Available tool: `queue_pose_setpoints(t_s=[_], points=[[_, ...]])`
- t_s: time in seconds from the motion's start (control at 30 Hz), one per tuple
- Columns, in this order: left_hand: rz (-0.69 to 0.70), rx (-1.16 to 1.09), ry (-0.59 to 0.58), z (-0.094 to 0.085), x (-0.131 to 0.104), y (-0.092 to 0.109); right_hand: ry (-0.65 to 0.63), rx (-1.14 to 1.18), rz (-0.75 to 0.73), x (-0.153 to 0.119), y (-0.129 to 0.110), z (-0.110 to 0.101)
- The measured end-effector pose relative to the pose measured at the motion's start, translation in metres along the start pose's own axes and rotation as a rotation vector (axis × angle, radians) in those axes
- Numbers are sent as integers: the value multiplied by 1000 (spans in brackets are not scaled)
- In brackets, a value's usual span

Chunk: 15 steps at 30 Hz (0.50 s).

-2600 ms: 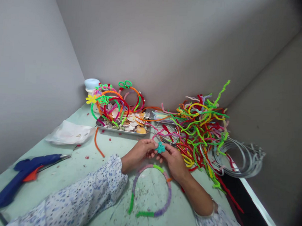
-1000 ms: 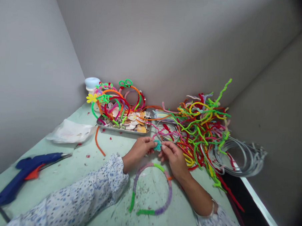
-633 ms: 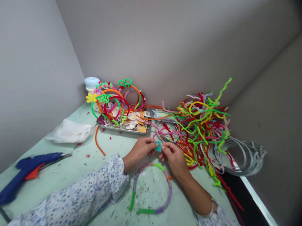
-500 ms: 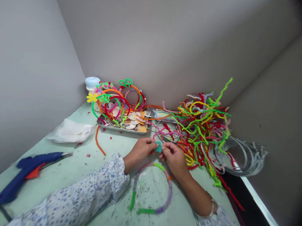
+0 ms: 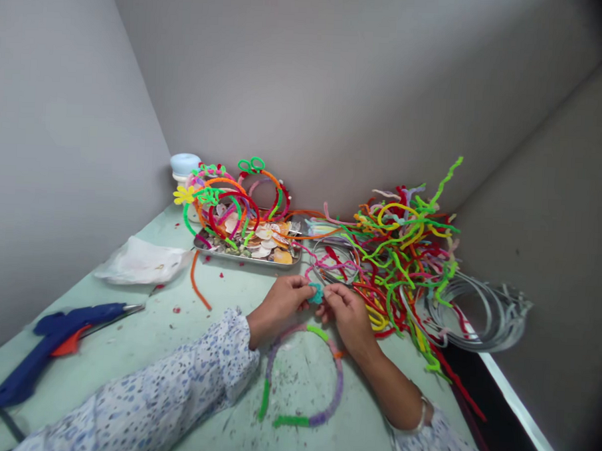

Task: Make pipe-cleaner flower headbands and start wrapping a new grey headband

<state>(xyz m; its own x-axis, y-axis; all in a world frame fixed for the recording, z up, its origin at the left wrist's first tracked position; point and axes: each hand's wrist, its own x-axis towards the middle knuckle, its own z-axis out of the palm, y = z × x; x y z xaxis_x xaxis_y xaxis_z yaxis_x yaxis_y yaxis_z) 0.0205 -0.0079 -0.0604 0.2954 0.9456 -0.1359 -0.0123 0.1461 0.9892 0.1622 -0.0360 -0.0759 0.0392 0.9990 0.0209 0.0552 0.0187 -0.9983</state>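
Observation:
Between both hands, above the table's middle, is a small turquoise pipe-cleaner piece (image 5: pixel 316 293), bent into a compact looped shape. My left hand (image 5: pixel 284 300) pinches its left side between thumb and fingers. My right hand (image 5: pixel 346 314) grips the right side with thumb and forefinger, its other fingers curled. Just below the hands, a headband (image 5: pixel 338 387) wrapped in purple, green and pink pipe cleaner lies on the table, its open ends toward me. A bit of orange shows on the headband beside my right wrist.
A blue glue gun (image 5: pixel 51 347) lies at left, near a white plastic bag (image 5: pixel 144 262). Behind stands a metal tray (image 5: pixel 250 258) of shells with finished headbands on it. Right of it are a heap of pipe cleaners (image 5: pixel 404 243) and bare metal hoops (image 5: pixel 491 320).
Both hands stay almost in place. The turquoise piece has turned slightly between the fingers, and more of its looped outline shows.

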Motion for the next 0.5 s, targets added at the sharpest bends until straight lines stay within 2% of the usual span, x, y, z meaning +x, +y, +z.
queue_pose_setpoints(t_s=[0.13, 0.33, 0.5], points=[[23, 19, -8, 1, 0, -1, -36, -28, 3, 0, 1, -3], [35, 76, 14, 1, -1, -3, 4, -140, -7, 0, 3, -1], [46, 100, 45, 3, -2, -3, 18, -116, 11, 0, 3, 1]])
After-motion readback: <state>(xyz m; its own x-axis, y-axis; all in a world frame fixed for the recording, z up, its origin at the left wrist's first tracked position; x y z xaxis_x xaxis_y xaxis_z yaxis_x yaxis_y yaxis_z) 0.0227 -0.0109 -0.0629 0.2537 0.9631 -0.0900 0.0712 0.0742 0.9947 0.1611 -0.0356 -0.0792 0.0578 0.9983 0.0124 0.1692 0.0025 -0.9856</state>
